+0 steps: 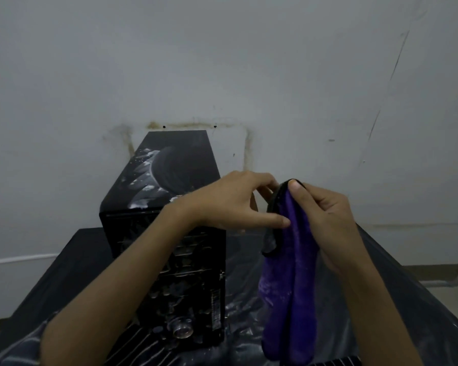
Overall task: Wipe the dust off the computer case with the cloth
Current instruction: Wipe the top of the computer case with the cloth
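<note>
**Purple cloth held up beside the computer case**

We hold a purple microfibre cloth (291,281) in the air, to the right of the black computer case (167,207). Our right hand (325,220) pinches its upper edge with a closed grip. Our left hand (233,202) touches the cloth with thumb and fingertips. The case stands on a worktop (64,281) covered with dark plastic, with white dust on its top panel.
</note>
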